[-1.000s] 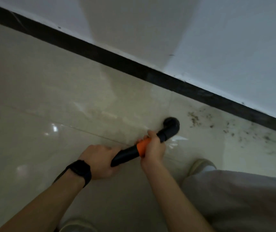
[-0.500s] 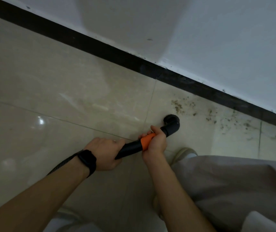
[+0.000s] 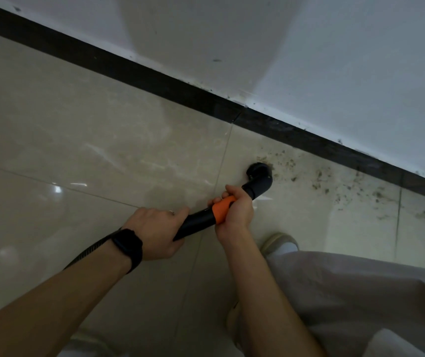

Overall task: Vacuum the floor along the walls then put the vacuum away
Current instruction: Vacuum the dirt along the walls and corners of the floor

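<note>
Both hands hold a black vacuum pipe that slants from near left to far right over the pale tiled floor. The left hand is curled around the pipe's near end, where a ribbed hose runs back under the wrist, which wears a dark watch. The right hand grips the pipe farther along, its fingers wrapped over an orange band. Past that hand the pipe bends down into a round nozzle, which sits on the floor near the black baseboard below the white wall. The nozzle touches the left edge of a patch of dark dirt scattered to the right along the baseboard. A light shoe and a grey trouser leg show at near right.
</note>
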